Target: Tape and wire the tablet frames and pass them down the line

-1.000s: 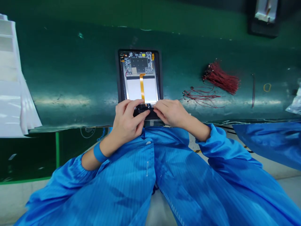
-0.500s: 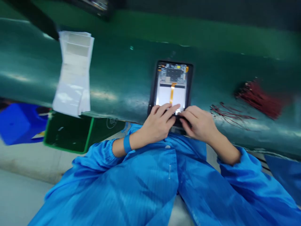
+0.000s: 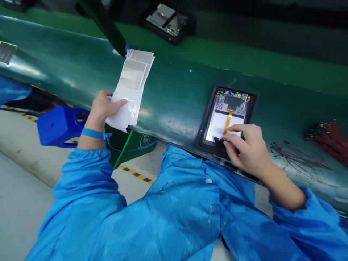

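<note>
On the green bench lies an opened tablet (image 3: 234, 103) in a black tray-like frame, with its circuit board, pale battery and an orange flat cable showing. My right hand (image 3: 248, 148) is over its lower part, thumb and fingertips close together by the lower edge; anything small between them is hidden. To the left, my left hand (image 3: 104, 107) grips a stack of white and silvery sheets (image 3: 133, 78), thumb across the top and fingers at the left side. The stack's lower end hangs over the bench edge. A blue wrist strap (image 3: 94, 133) circles my left wrist.
Loose red-black wires (image 3: 296, 159) and a wire bundle (image 3: 330, 139) lie right of the tablet. Another opened device (image 3: 167, 21) sits at the back. Below the bench's left edge are a blue jug (image 3: 53, 127) and a green bin (image 3: 122, 148). A dark green bar (image 3: 104, 27) reaches the sheets.
My left hand has left the tablet and moved left onto the sheets. My right hand stays at the tablet's lower part. The view has swung left, bringing the back device into sight.
</note>
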Available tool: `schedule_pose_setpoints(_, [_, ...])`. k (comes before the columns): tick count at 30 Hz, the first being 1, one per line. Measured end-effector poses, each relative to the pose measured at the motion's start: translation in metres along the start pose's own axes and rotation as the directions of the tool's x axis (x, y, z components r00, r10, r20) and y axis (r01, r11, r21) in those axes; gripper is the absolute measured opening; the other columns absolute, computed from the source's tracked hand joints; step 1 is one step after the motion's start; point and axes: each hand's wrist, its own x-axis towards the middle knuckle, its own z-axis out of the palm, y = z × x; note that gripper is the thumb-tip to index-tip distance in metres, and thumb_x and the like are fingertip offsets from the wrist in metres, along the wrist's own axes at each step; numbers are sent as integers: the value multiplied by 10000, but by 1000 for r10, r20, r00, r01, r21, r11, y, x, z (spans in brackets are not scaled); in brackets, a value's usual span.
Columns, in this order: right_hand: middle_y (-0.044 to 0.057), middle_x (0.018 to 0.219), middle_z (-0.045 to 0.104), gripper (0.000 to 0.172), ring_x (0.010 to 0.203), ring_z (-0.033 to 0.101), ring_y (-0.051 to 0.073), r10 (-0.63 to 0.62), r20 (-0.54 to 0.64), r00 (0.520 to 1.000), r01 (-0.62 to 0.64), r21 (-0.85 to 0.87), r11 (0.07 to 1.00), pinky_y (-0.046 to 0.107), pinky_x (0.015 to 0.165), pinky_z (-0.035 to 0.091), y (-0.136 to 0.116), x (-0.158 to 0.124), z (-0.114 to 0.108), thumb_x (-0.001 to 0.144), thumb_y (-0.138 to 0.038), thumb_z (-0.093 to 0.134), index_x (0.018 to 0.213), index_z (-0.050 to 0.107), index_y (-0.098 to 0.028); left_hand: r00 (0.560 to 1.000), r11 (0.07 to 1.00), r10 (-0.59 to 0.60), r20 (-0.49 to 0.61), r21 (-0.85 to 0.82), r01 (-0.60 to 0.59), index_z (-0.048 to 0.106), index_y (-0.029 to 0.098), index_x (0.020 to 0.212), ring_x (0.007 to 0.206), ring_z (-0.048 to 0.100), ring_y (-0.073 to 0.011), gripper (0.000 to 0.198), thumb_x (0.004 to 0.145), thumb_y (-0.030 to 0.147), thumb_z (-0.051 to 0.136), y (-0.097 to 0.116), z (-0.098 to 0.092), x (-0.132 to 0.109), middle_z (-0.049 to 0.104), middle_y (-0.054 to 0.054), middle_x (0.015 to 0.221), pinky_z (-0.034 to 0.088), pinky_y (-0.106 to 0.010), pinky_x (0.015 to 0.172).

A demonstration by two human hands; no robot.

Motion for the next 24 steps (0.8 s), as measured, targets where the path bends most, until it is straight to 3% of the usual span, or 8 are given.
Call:
schedule_pose_setpoints(4, [146,1189,702,180,1056,621,313,-53,-18,998,54,58,997,473,865,463,-15,30,7,960,-162,624,1122,653,-234,987,990,37,-154,-129,-57,481,151,841,988,577,-182,751,573,557,1054,1,-7,-12,478,29,830,475,-439,1018])
schedule_pose_setpoints(7, [133,1146,719,146,1018,614,293,-71,-15,997,73,146,987,469,867,464,-27,52,12,978,-154,595,1093,649,-226,962,956,76,-261,-254,-145,519,157,855,952,574,-169,693,702,672,957,-1,-13,-40,545,20,863,498,-430,956])
schedule_pose_setpoints(10, [117,1113,715,135,997,615,274,-81,-30,996,86,301,950,459,880,482,-46,85,22,1013,-181,546,1080,654,-227,969,891,152,-193,-398,-219,601,183,1044,878,642,-155,675,855,809,771,14,-18,-89,680,26,948,567,-369,801])
schedule_pose_setpoints(12, [136,1231,695,191,1118,619,290,-74,-88,993,102,387,916,479,959,495,-62,112,32,1042,-226,519,1173,658,-220,958,777,234,-165,-561,-286,580,232,1339,996,717,-190,693,895,710,813,36,-18,-132,729,0,1213,614,-374,857])
schedule_pose_setpoints(14, [151,1428,623,295,1329,554,326,-22,-133,991,75,411,908,525,1080,457,-77,137,43,1075,-307,502,1331,625,-228,926,639,325,-190,-677,-364,443,313,1587,1292,678,-258,750,976,580,787,62,-16,-177,536,-46,1614,621,-398,1025])
schedule_pose_setpoints(17, [144,1562,543,408,1486,424,347,50,-104,993,-5,399,917,549,1168,366,-90,164,57,1104,-455,499,1442,580,-243,888,571,419,-190,-705,-421,180,366,1732,1515,530,-300,795,1088,512,622,92,-15,-228,411,-92,1716,605,-416,1111])
schedule_pose_setpoints(20, [132,1433,649,364,1357,515,307,37,9,999,-37,442,896,493,1126,345,-92,169,60,1115,-478,504,1320,662,-222,860,576,470,-198,-670,-469,-41,382,1752,1520,527,-303,873,1113,493,544,104,-19,-248,400,-136,1713,599,-448,1122])
schedule_pose_setpoints(24, [81,1208,734,235,1113,598,248,29,102,994,-81,543,836,431,1003,360,-91,158,57,1108,-379,545,1140,707,-212,841,570,524,-136,-678,-464,-64,414,1748,1519,521,-329,932,1078,555,569,99,-24,-242,208,-108,1801,587,-463,1141])
